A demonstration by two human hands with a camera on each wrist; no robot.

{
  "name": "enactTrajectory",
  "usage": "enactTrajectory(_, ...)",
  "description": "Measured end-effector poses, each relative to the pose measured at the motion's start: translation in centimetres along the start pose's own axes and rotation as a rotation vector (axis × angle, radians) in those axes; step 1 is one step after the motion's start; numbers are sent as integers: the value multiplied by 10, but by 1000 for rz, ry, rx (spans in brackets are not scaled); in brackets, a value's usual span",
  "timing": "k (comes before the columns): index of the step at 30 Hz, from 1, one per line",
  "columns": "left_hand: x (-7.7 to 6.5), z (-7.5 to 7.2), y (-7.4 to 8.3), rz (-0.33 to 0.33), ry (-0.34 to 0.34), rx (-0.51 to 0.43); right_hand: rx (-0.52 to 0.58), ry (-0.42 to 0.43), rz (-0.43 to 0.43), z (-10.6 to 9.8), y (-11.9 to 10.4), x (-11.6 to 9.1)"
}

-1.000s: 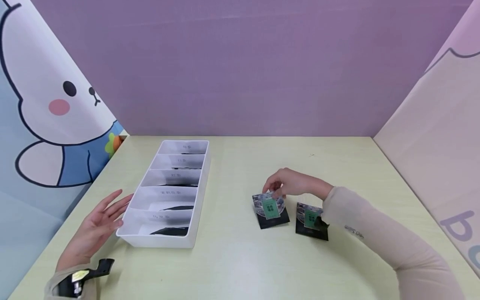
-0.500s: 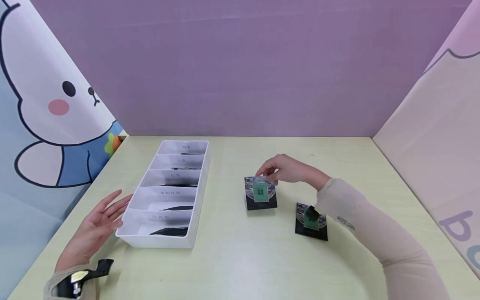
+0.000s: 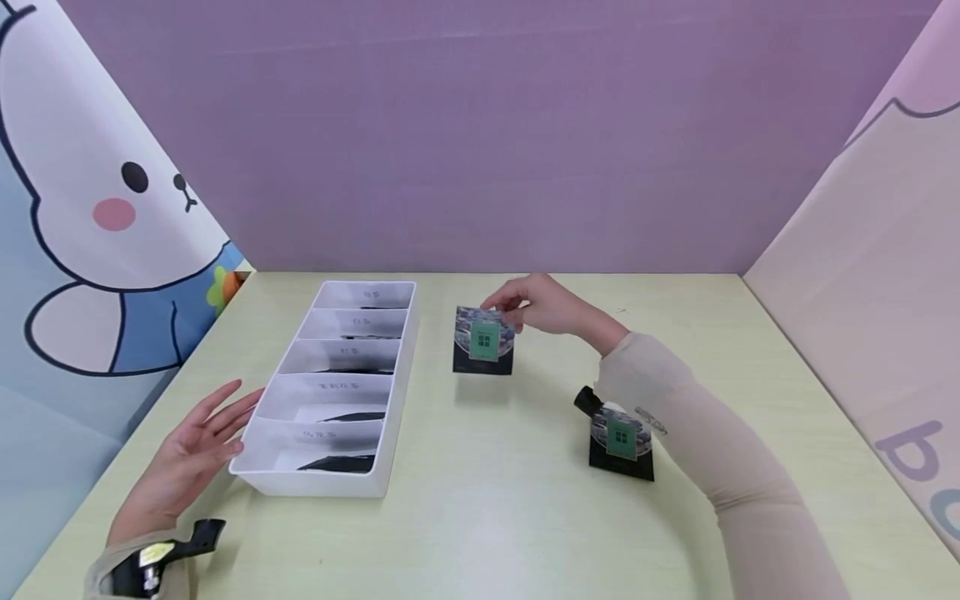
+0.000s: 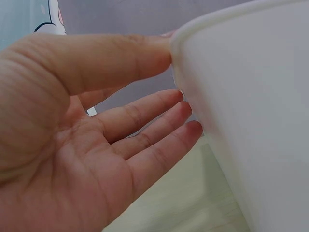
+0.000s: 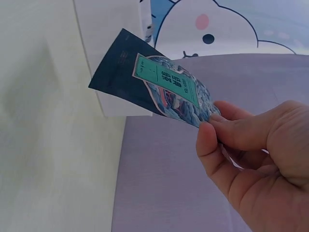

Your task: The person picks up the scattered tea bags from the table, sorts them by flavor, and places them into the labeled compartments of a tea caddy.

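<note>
My right hand (image 3: 543,304) pinches a dark tea sachet (image 3: 483,342) with a green label by its top edge, thumb against fingers. It hangs above the table, right of a white divided box (image 3: 397,417). The right wrist view shows the same tea sachet (image 5: 161,87) from close by, label side visible. My left hand (image 3: 187,462) touches the box's left side near its front corner. In the left wrist view the left hand's fingers (image 4: 154,159) are nearly straight against the white wall (image 4: 251,106), thumb at the rim. A second tea sachet (image 3: 621,442) lies on the table below my right forearm.
Five handwritten-label compartments are not all readable; dark sachets (image 3: 341,462) lie in several of them. A purple panel (image 3: 480,133) stands behind the pale table (image 3: 480,533). Printed cartoon panels flank it left and right. A black wrist mount (image 3: 588,402) hangs over the second sachet.
My right hand has lifted the tea sachet off the table and carried it left and away from me, toward the box. The left hand and the box stay in place.
</note>
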State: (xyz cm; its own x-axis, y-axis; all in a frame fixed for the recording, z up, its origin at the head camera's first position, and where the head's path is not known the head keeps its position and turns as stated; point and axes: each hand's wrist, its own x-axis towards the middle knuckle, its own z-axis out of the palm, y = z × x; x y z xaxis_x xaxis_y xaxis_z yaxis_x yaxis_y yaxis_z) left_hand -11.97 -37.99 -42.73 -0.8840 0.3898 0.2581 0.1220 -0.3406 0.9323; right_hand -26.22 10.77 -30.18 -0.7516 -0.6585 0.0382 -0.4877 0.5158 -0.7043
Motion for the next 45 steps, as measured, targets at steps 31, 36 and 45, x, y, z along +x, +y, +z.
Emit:
enactTrajectory(31,-3,-1,2,-2,-6,37,224,331,-6,41,-36,105)
enactTrajectory(36,-3,-1,1,-6,0,37,207,383,-28,49,-32,116)
enactTrajectory(45,0,0,1,-33,13,29,158,346,-22,65,-21,126)
